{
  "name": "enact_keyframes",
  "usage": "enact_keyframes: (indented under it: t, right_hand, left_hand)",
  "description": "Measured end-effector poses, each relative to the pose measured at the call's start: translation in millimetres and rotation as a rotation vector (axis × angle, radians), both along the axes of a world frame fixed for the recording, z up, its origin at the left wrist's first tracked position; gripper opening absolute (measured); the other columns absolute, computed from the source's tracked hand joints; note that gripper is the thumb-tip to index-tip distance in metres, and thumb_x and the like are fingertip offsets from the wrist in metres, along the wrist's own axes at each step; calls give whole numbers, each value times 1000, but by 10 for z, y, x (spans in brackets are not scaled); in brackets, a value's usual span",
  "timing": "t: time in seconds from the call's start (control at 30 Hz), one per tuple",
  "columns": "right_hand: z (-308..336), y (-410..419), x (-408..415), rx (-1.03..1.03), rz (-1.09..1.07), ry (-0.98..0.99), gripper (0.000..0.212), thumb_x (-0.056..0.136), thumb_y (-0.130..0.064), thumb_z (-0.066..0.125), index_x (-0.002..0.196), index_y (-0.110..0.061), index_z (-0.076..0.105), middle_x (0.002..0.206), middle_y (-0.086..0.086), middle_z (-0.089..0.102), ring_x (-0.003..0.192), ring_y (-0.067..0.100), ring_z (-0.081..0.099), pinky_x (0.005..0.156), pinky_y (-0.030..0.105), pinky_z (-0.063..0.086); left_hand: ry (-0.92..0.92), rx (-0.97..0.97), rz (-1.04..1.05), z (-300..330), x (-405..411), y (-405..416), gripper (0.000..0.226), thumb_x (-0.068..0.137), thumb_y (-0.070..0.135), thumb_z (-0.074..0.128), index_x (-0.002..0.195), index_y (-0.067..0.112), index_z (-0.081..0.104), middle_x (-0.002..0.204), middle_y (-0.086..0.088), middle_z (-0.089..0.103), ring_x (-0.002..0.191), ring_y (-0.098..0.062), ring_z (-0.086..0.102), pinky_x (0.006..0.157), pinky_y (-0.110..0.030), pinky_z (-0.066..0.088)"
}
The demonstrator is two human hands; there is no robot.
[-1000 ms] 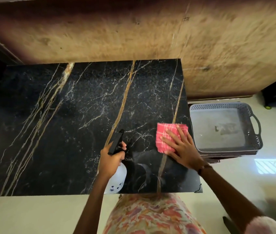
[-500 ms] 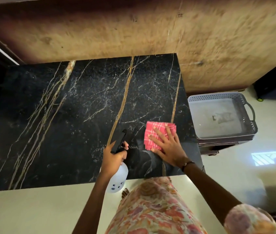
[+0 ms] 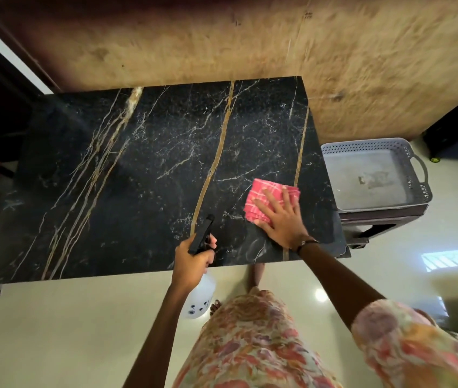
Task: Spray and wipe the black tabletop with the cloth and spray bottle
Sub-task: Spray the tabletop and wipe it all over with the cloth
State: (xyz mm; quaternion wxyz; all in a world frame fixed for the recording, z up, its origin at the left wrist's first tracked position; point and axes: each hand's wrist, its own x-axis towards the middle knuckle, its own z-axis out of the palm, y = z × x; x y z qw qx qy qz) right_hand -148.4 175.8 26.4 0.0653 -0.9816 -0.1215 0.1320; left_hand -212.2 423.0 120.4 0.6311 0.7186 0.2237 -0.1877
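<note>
While the right hand (image 3: 279,219) lies flat, fingers spread on the folded pink checked cloth (image 3: 268,198) near the black gold-veined marble tabletop's (image 3: 138,177) right edge, even strokes leftward would suit. Beside it, the left hand (image 3: 191,261) grips the white plastic spray bottle (image 3: 198,299); its dark markings are unreadable.

My left hand (image 3: 192,263) covers the neck of the spray bottle (image 3: 200,296), and my forearm hides part of its white body. My right hand (image 3: 279,217) masks the near half of the pink cloth (image 3: 264,191). The table (image 3: 138,177) fades into shadow at its left edge.
</note>
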Motion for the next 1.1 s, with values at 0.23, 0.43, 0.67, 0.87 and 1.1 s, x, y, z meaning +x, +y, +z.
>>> enact_keyframes:
  t: [0.23, 0.43, 0.67, 0.87, 1.1]
  right_hand:
    - [-129, -134, -782, 16, 338, -131, 58, 95, -61, 29, 146, -35, 27, 155, 4, 27, 144, 40, 14, 114, 61, 12]
    - [-60, -259, -518, 1, 93, -37, 63, 93, -66, 13, 148, -36, 18, 158, 3, 16, 145, 40, 4, 112, 67, 13]
    - [8, 875, -305, 19, 59, 13, 77, 85, -72, -5, 148, -37, 21, 159, 2, 9, 143, 46, 1, 109, 60, -11]
    - [-149, 805, -782, 17, 245, -97, 56, 95, -56, 26, 147, -36, 23, 156, 2, 26, 143, 42, 14, 114, 61, 12]
    - [-112, -377, -1043, 8, 120, -65, 56, 96, -59, 25, 147, -35, 23, 155, 3, 27, 144, 39, 14, 114, 62, 17]
  left_hand:
    - [-8, -28, -19, 17, -214, 84, 33, 69, -18, 45, 77, 7, 64, 67, -10, 53, 42, -11, 33, 42, -21, 27]
    - [-24, -23, -36, 16, -402, 246, 32, 69, -17, 47, 77, 9, 64, 73, -12, 56, 43, -10, 36, 43, -22, 29]
    - [-60, -20, -42, -21, -557, 339, 28, 60, -11, 48, 77, 6, 63, 76, -8, 58, 44, -13, 34, 44, -22, 27]
    - [-33, 0, -19, -51, -531, 206, 28, 67, -17, 47, 77, 3, 62, 67, -7, 55, 46, -16, 30, 44, -22, 26]
    - [-9, -8, 69, -41, -377, -44, 28, 69, -18, 45, 81, -1, 64, 75, -17, 55, 42, -14, 31, 42, -22, 26]
